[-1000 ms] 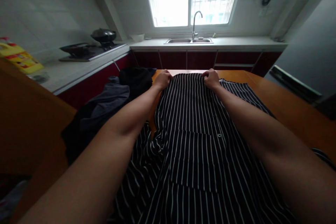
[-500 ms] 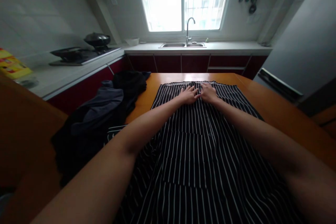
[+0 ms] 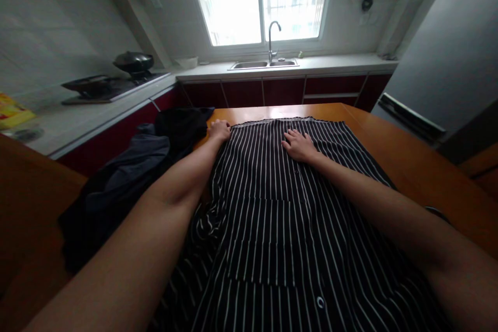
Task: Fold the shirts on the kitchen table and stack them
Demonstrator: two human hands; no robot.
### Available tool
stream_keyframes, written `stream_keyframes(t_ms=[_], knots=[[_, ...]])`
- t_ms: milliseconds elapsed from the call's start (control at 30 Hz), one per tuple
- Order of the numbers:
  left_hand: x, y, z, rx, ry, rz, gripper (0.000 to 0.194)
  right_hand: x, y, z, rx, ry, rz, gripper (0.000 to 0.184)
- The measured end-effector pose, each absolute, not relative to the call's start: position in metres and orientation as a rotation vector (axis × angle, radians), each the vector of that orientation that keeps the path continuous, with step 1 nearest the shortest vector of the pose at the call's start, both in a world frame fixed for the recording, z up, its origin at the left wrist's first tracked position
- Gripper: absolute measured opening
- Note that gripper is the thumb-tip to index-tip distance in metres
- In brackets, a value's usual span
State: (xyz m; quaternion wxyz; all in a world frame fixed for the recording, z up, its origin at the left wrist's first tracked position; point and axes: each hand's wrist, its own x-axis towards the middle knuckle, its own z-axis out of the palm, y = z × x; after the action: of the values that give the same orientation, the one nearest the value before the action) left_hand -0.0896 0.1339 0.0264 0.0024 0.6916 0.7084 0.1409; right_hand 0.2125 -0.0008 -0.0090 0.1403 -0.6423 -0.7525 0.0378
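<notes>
A black shirt with white stripes (image 3: 268, 176) lies spread over the wooden table, its far edge near the table's far side. It has a patch pocket and a row of buttons down the front. My left hand (image 3: 220, 130) is at the shirt's far left corner, its fingers curled closed on the cloth edge. Flat on the upper part of the shirt, right of its middle, rests my right hand (image 3: 299, 146), fingers spread and holding nothing. Crumpled cloth of the shirt bunches along its left side, beside my left forearm.
A heap of dark clothes (image 3: 136, 166) lies on the left of the orange-brown table (image 3: 373, 140). Beyond stand a counter with a sink (image 3: 264, 64) and a stove with a lidded wok (image 3: 134, 62). A grey fridge (image 3: 439, 52) is at the right.
My left hand has moved left from the shirt's top middle to its far left corner and closed there. My right hand has flattened with fingers spread, slightly nearer. The shirt's upper left looks smoother.
</notes>
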Motion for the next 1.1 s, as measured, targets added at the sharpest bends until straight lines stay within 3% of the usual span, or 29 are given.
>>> stream_keyframes(t_ms=[300,433,533,867,1000,1100], knots=[[-0.063,0.117,0.028,2.144,2.319,0.605,0.047,0.214,0.002,-0.003,-1.852,-2.147,0.18,0.061],[-0.007,0.084,0.018,2.642,1.68,0.484,0.048,0.221,0.011,-0.002,-1.917,-2.011,0.163,0.061],[0.026,0.066,0.007,2.667,1.446,0.239,0.057,0.239,0.022,-0.005,-1.99,-2.016,0.24,0.063],[-0.022,0.102,0.012,2.47,1.782,0.095,0.07,0.38,0.04,-0.005,-2.381,-1.813,0.17,0.075],[-0.006,0.085,0.016,2.62,1.724,0.169,0.069,0.345,0.035,-0.005,-2.259,-1.829,-0.058,0.072],[0.039,0.062,0.01,2.788,1.351,0.116,0.068,0.283,0.035,-0.007,-1.98,-2.135,0.053,0.066]])
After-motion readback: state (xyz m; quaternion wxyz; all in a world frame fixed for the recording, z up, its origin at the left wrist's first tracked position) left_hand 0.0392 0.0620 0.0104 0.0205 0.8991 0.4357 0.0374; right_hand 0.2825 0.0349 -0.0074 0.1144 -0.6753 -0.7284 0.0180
